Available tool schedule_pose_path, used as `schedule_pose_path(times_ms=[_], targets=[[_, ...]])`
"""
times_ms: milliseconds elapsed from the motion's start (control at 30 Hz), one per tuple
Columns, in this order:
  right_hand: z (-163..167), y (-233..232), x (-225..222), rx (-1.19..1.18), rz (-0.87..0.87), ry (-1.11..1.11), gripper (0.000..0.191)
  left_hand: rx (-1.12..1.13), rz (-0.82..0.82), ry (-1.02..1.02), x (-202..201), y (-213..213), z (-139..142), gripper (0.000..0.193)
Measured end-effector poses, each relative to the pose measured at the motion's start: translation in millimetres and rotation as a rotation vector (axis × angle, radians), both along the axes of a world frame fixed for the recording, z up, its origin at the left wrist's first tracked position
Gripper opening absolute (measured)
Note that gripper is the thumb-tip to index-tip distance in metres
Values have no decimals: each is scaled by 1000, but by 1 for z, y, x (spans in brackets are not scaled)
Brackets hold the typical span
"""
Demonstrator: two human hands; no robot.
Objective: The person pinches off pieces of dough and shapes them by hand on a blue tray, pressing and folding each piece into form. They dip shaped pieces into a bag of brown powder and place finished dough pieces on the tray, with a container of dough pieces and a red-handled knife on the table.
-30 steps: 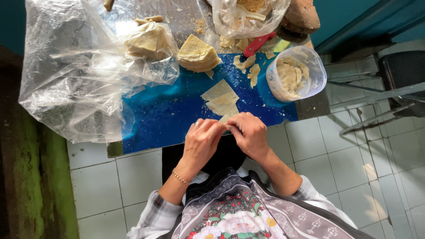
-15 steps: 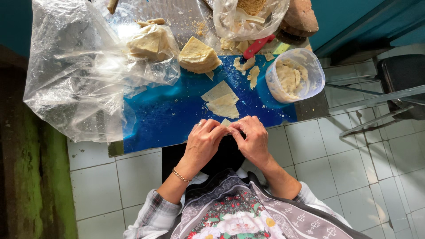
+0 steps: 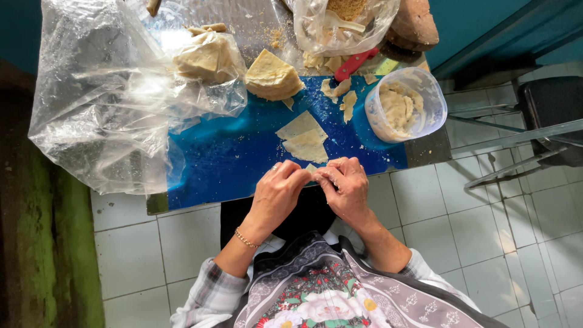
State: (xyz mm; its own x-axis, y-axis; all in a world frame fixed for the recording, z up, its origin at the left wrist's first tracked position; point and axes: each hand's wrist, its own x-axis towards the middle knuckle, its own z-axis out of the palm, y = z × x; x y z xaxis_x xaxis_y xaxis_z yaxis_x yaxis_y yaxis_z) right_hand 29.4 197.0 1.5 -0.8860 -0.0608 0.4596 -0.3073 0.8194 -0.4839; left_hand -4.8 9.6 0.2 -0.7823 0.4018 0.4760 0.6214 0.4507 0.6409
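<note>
Both hands (image 3: 313,185) pinch a thin, pale dough piece (image 3: 311,168) over glossy blue board (image 3: 231,158).

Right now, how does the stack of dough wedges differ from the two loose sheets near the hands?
The stack of dough wedges is thick, many layers piled at the mat's far edge. The two loose sheets lie thin and flat, overlapping, mid-mat and closer to the hands. Both are pale, cream-coloured and roughly triangular.

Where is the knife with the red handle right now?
In the head view, the red-handled knife lies at the far end of the blue table, between the clear plastic tub and the wedge-shaped dough stack.
</note>
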Motion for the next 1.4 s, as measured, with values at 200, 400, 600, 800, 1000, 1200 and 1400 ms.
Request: schedule_pose_path(times_ms=[200,400,600,800,1000,1200,1400], targets=[[3,-5,7,99,25,189,15,-21,33,-32,-1,3,5,9],[9,3,-2,44,40,27,11,56,-14,-36,0,-3,5,11],[9,0,3,217,75,230,16,-35,82,-47,-2,6,3,7],[7,4,-3,157,78,121,24,69,12,-38,-3,2,12,21],[7,1,4,276,93,223,29,2,97,-4,-3,8,10,7],[8,-3,-3,177,70,170,21,39,55,-31,-2,4,7,8],[10,-8,-3,179,116,239,23,42,105,-51,-3,6,3,7]])
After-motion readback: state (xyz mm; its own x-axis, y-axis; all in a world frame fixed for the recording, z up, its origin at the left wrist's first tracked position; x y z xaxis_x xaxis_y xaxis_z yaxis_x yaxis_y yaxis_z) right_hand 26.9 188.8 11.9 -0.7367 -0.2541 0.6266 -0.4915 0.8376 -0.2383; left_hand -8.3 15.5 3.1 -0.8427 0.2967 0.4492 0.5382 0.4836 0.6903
